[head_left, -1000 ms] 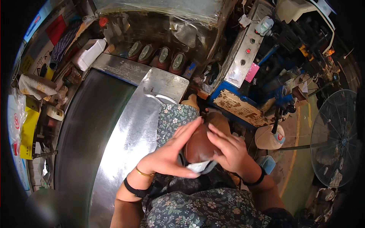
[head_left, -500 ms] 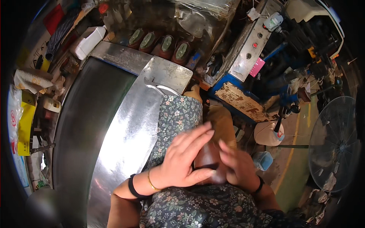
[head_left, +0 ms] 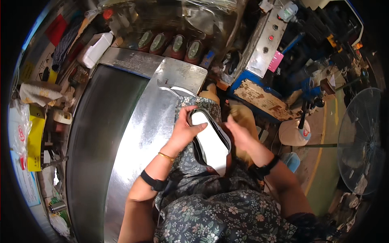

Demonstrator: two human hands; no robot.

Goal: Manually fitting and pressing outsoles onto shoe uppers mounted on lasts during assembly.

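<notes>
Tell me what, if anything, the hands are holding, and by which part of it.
The left hand holds a white-lined shoe piece by the rim near its far end, thumb inside. The right hand is beside it; contact is unclear.

Dark belt, metal bench with bright glare, green floor, yellow line, round fan at right

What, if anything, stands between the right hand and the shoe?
Nothing visible. The open right hand is close beside the shoe's right side; contact is unclear. The left hand holds the shoe from the left, thumb over the opening, outside that gap.
</notes>
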